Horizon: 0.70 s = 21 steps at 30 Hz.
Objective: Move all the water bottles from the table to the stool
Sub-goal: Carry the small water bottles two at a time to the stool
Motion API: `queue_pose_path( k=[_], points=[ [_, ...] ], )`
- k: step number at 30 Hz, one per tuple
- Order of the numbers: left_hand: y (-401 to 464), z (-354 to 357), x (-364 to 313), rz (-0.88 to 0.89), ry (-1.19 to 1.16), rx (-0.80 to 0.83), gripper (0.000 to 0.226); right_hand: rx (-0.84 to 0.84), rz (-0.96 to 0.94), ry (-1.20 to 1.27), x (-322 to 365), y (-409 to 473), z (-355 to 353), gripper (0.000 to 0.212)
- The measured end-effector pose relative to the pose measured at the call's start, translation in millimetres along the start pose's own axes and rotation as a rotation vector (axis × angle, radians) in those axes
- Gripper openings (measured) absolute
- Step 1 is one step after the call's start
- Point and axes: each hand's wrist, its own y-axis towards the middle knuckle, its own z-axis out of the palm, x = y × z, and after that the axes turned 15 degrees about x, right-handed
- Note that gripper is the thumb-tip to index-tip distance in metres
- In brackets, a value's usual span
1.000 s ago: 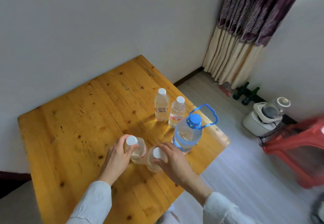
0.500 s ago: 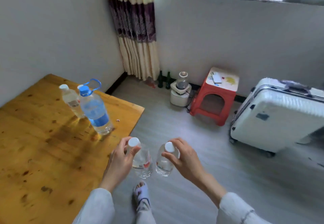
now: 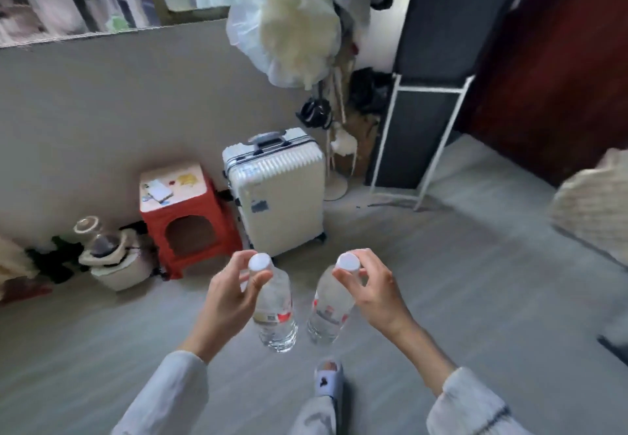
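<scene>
My left hand [image 3: 228, 293] pinches the neck of a small clear water bottle [image 3: 276, 312] with a white cap, which hangs over the grey floor. My right hand [image 3: 368, 290] pinches the neck of a second small bottle [image 3: 328, 310] the same way. Both bottles carry red and white labels. The red plastic stool [image 3: 190, 220] stands against the wall ahead and to the left, its pale top [image 3: 176, 184] bearing a small flat white thing and stickers. The table is out of view.
A white ribbed suitcase [image 3: 277, 193] stands right of the stool, touching or nearly touching it. A white appliance with a glass jar [image 3: 108, 254] sits left of the stool on the floor. A dark-panelled rack [image 3: 413, 135] and a cream cushion [image 3: 591, 203] are to the right. My slippered foot [image 3: 328, 380] is below.
Both hands lifted their bottles off the table and carried them away. My view swung right; the table and remaining bottles left the frame, and the stool now lies ahead.
</scene>
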Motion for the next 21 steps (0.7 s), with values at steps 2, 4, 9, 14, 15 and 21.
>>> queue_pose_path(
  k=[2,4,9,14,15,21],
  points=[
    [51,34,-22,0.070,0.000,0.091,0.013,-0.113,0.068,0.014,-29,3,-46,0.037],
    [99,68,-43,0.142,0.000,0.166,0.020,-0.214,0.121,-0.002,-54,9,-89,0.040],
    [216,156,-105,0.267,-0.056,0.347,0.012,-0.338,0.249,-0.101,-117,29,-201,0.029],
    [316,228,-185,0.381,-0.065,0.535,0.034,-0.497,0.362,-0.169,-160,37,-304,0.024],
    [334,244,-201,0.402,-0.061,0.571,0.038,-0.535,0.390,-0.167,-168,37,-324,0.023],
    [419,340,-273,0.498,-0.022,0.683,0.040,-0.683,0.478,-0.158,-217,42,-439,0.025]
  ],
)
